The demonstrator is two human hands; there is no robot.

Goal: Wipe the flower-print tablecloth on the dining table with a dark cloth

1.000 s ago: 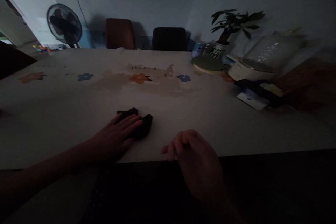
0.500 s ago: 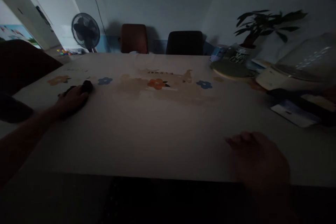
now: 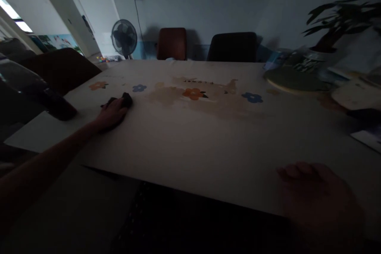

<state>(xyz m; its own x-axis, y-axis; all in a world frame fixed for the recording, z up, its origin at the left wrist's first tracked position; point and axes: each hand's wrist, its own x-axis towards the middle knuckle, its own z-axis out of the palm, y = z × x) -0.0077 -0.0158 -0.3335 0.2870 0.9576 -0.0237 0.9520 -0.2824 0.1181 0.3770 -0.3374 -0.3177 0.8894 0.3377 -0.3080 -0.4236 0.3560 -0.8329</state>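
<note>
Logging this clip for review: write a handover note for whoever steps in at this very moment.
Left hand: flat on a dark cloth, pressing it to the table at the far left, near the blue flower print.
Right hand: resting on the near table edge, holding nothing.
Done: cannot tell from this view; the light is too dim to see which parts are wiped.
Left: likewise unclear.

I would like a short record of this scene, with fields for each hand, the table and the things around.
left hand: left hand lies flat on a dark cloth, arm stretched out
right hand: right hand rests at the near edge, holds nothing
table: table has a light cover with flower prints
far side: fan, two chairs
right side: plant
light: dim
</note>
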